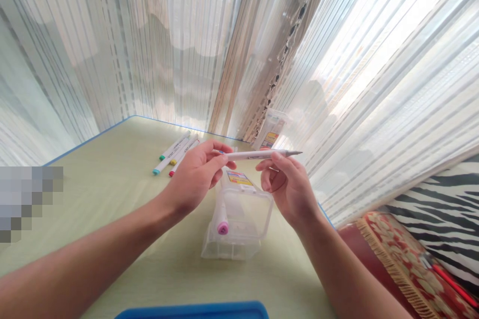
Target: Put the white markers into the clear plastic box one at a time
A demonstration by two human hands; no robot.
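Note:
Between my two hands a white marker pen [252, 155] lies nearly level, its grey tapered tip bare and pointing right. My left hand [204, 164] pinches the pen's left end between thumb and fingers. Closer to the tip, my right hand [290, 179] grips the barrel with thumb and fingers. Just below the hands stands a clear plastic case [239, 249] with a yellow and blue label. One marker with a pink end [223, 228] rests in it, its end facing me.
Several white markers with coloured ends [175, 154] lie on the pale green table [93, 199], left of the case. A clear labelled container [272, 132] stands by the curtain [179, 35]. A blue object [194, 310] shows at the near edge. Patterned fabric [404, 254] is at right.

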